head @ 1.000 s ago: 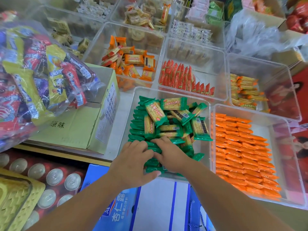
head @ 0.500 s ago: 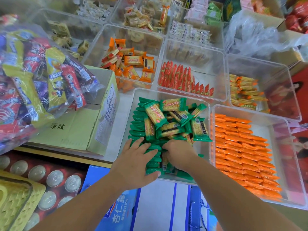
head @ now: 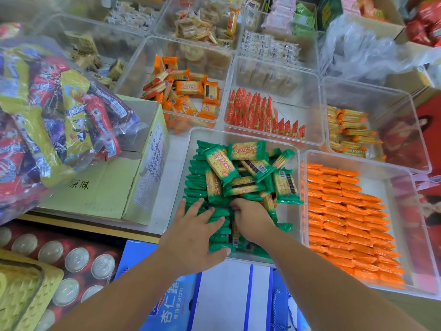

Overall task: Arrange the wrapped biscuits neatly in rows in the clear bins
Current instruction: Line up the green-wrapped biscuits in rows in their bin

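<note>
two hands working in the green biscuit bin

the green-wrapped biscuits [head: 241, 173] are sitting in the clear bin [head: 238, 134] nearest the person, in the middle of the counter. each one is a flat oblong pack in shiny crinkled film, green at the crimped ends, with a yellow cracker picture on the face. along the left side they are standing on edge in a tight row. the rest are lying in a loose heap, faces up and tilted every way.

the left hand [head: 193, 237] is lying flat over the near end of the row, fingers straight and spread, thumb pressing against the nearest pack. the right hand [head: 253, 220] is digging in beside it, fingers curling down among the packs. its tips are hidden, so i cannot tell whether it is gripping one.

the bin's walls are hard, glossy plastic with rounded corners. just to the right, orange packs [head: 346, 218] are lying in even rows.
</note>
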`<control>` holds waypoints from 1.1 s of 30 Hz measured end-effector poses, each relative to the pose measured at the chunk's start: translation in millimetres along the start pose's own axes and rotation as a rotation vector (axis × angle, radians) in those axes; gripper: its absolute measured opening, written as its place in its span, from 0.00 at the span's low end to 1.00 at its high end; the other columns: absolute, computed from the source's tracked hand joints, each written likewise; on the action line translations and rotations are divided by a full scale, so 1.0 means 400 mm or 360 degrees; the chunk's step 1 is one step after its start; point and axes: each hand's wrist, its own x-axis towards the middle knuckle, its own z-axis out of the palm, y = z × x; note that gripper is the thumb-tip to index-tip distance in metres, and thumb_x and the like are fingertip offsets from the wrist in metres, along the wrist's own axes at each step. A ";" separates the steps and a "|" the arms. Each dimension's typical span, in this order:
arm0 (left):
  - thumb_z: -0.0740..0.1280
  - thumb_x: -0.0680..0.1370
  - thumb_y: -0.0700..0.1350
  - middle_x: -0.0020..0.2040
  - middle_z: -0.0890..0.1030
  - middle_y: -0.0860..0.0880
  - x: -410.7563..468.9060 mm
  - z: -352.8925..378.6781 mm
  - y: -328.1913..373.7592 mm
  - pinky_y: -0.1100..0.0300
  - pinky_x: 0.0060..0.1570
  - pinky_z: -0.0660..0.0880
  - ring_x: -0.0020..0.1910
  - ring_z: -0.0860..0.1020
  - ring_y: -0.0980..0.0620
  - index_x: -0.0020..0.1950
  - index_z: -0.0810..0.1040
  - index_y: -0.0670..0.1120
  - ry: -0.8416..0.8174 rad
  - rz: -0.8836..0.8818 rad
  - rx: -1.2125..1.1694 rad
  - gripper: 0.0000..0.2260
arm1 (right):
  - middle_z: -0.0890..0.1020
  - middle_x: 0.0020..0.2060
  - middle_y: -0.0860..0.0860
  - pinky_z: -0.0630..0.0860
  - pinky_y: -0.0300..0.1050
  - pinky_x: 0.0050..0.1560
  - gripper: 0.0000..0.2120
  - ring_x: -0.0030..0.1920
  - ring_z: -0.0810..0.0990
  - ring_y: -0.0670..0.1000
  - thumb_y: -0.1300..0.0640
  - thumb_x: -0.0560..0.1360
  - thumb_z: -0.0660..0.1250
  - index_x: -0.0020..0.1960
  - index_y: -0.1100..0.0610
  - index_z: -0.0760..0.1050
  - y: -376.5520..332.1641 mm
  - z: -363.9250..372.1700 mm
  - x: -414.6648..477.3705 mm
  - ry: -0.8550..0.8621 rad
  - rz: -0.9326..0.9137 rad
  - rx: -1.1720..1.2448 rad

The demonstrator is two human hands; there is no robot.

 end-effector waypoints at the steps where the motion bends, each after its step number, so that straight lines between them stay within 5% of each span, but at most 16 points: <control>1: 0.49 0.74 0.75 0.78 0.67 0.49 0.000 -0.002 0.000 0.36 0.76 0.38 0.81 0.53 0.41 0.79 0.66 0.56 -0.0007 -0.0008 0.0007 0.39 | 0.82 0.59 0.54 0.78 0.51 0.57 0.18 0.56 0.80 0.57 0.60 0.80 0.58 0.68 0.53 0.74 -0.004 -0.001 0.001 0.0045 0.0006 0.0104; 6: 0.48 0.73 0.75 0.73 0.69 0.50 0.001 -0.008 0.000 0.37 0.76 0.38 0.79 0.55 0.43 0.76 0.70 0.54 -0.0014 -0.0003 0.0030 0.39 | 0.81 0.63 0.52 0.74 0.49 0.67 0.19 0.63 0.78 0.50 0.63 0.81 0.60 0.70 0.54 0.74 -0.022 -0.011 0.014 0.0085 0.0035 0.0786; 9: 0.49 0.74 0.74 0.72 0.70 0.50 -0.001 -0.009 0.000 0.36 0.76 0.42 0.78 0.58 0.42 0.75 0.71 0.53 -0.0001 0.0012 0.0028 0.39 | 0.81 0.61 0.50 0.74 0.50 0.68 0.21 0.63 0.78 0.48 0.66 0.80 0.61 0.71 0.53 0.73 -0.024 -0.020 0.016 0.0098 -0.0069 0.0879; 13: 0.49 0.74 0.74 0.74 0.69 0.49 -0.002 -0.007 0.000 0.36 0.77 0.45 0.78 0.58 0.42 0.75 0.71 0.52 -0.0001 0.0020 0.0030 0.38 | 0.75 0.66 0.48 0.70 0.43 0.69 0.28 0.66 0.73 0.48 0.64 0.76 0.68 0.74 0.50 0.69 -0.037 -0.030 0.027 0.0251 -0.0352 0.0481; 17: 0.48 0.75 0.74 0.76 0.68 0.48 -0.003 -0.006 -0.001 0.36 0.77 0.46 0.79 0.57 0.42 0.76 0.69 0.52 -0.0013 0.0023 0.0054 0.39 | 0.70 0.69 0.48 0.69 0.51 0.67 0.34 0.67 0.69 0.53 0.51 0.73 0.73 0.76 0.44 0.66 -0.039 -0.061 0.057 0.0378 -0.0530 -0.0147; 22: 0.49 0.75 0.74 0.75 0.69 0.47 -0.003 -0.008 0.000 0.36 0.77 0.50 0.78 0.59 0.41 0.76 0.71 0.51 -0.0002 0.0028 0.0052 0.38 | 0.75 0.68 0.48 0.60 0.57 0.67 0.35 0.72 0.62 0.53 0.42 0.72 0.65 0.76 0.40 0.56 -0.023 -0.052 0.067 0.0230 -0.0465 -0.0436; 28: 0.49 0.75 0.74 0.77 0.67 0.48 -0.002 -0.006 -0.001 0.37 0.78 0.48 0.79 0.56 0.43 0.76 0.70 0.52 -0.0024 0.0021 0.0065 0.39 | 0.78 0.54 0.57 0.72 0.55 0.54 0.31 0.56 0.76 0.61 0.30 0.75 0.54 0.71 0.48 0.64 -0.071 -0.021 0.069 0.0361 -0.0210 -0.0392; 31: 0.49 0.75 0.74 0.77 0.66 0.49 -0.002 -0.006 -0.002 0.38 0.78 0.47 0.80 0.55 0.44 0.77 0.69 0.53 -0.0036 0.0021 0.0055 0.38 | 0.78 0.43 0.55 0.71 0.49 0.36 0.28 0.46 0.80 0.60 0.33 0.79 0.56 0.69 0.52 0.63 -0.099 -0.004 0.071 0.0340 -0.0138 -0.0439; 33: 0.48 0.75 0.74 0.77 0.66 0.49 -0.001 -0.006 -0.002 0.38 0.77 0.48 0.79 0.55 0.44 0.77 0.69 0.54 -0.0040 0.0024 0.0060 0.38 | 0.78 0.42 0.54 0.72 0.49 0.34 0.26 0.43 0.81 0.60 0.37 0.80 0.56 0.70 0.53 0.60 -0.106 0.001 0.075 0.0257 -0.0111 -0.0368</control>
